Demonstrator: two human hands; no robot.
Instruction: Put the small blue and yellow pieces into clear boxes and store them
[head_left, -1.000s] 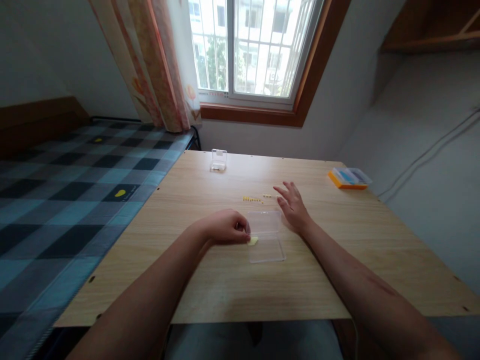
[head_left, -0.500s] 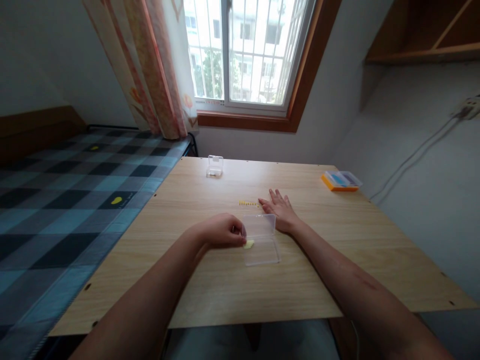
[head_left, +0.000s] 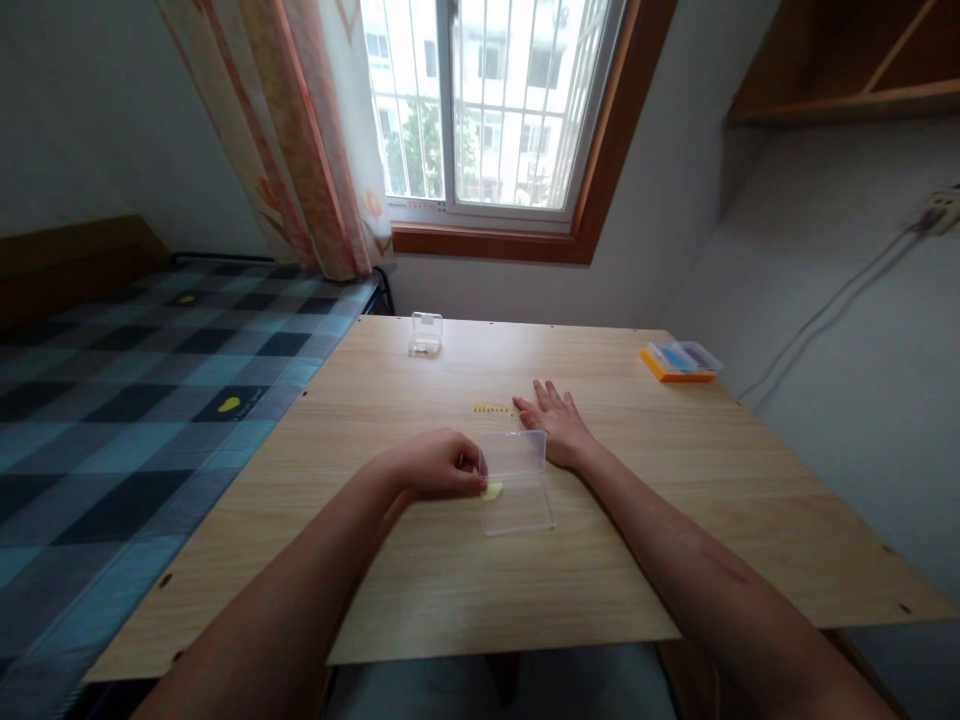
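A clear plastic box (head_left: 517, 515) lies on the table with its hinged lid (head_left: 517, 452) raised on the far side. Inside, at its left end, is a small pale-yellow piece or clump (head_left: 492, 491), too small to make out. My left hand (head_left: 439, 462) is closed at the box's left edge, thumb and fingertips pinched against it beside the yellow bit. Behind the lid, my right hand (head_left: 556, 422) rests flat on the table, fingers spread, holding nothing. Its thumb tip is close to the right end of a row of several tiny yellow pieces (head_left: 491, 408).
On the wooden table (head_left: 600, 590), a small open clear case (head_left: 426, 345) stands at the back left. An orange box with a transparent lid (head_left: 679, 362) sits at the back right. A checked bed (head_left: 247, 350) adjoins the left edge; a shelf (head_left: 847, 105) hangs upper right.
The whole view has shifted slightly, so everything appears a little farther left. Both hands keep their places against the box and the table.
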